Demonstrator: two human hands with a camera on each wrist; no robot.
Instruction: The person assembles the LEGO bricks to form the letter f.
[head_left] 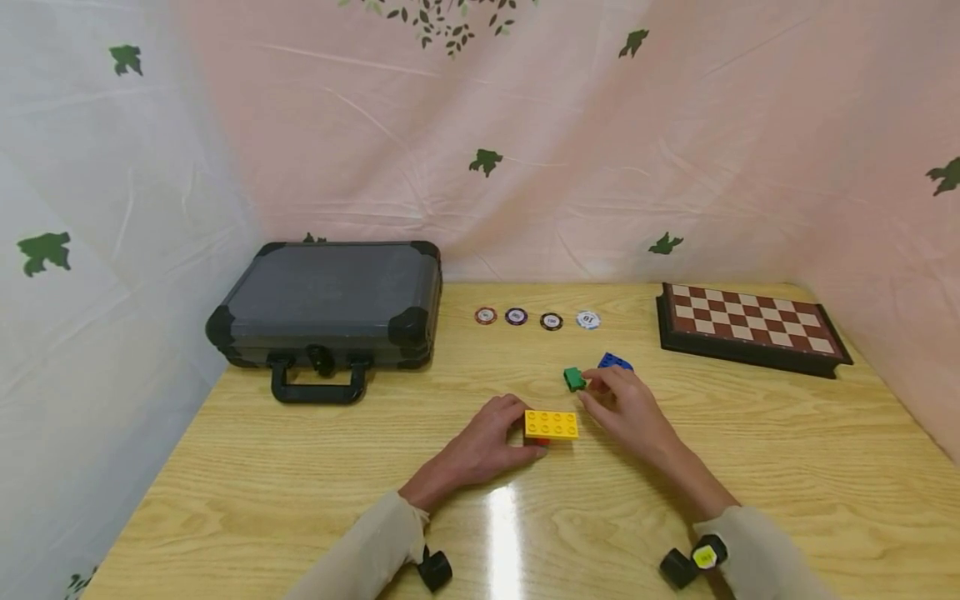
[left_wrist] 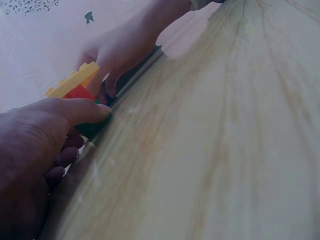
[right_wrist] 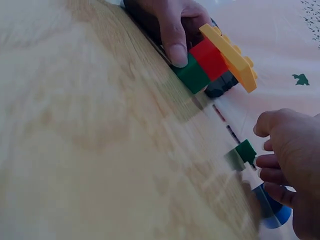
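Note:
My left hand point(head_left: 483, 442) grips a small stack of toy building bricks standing on the table. Its yellow brick point(head_left: 551, 424) lies on top and juts out past a red brick point(right_wrist: 209, 59), with a green brick point(right_wrist: 192, 76) at the bottom. The left thumb presses on that bottom brick. Farther back, my right hand point(head_left: 626, 415) reaches toward a small loose green brick point(head_left: 574, 379), its fingertips right beside it and the thumb held apart. A blue brick point(head_left: 615, 361) lies just behind the right hand, partly covered by it in the head view.
A dark grey case point(head_left: 330, 300) with a black handle stands at the back left. Several poker chips point(head_left: 516, 317) lie in a row at the back. To the right is a folded chessboard box point(head_left: 750, 321). A pink cloth point(head_left: 525, 208) hangs behind the table.

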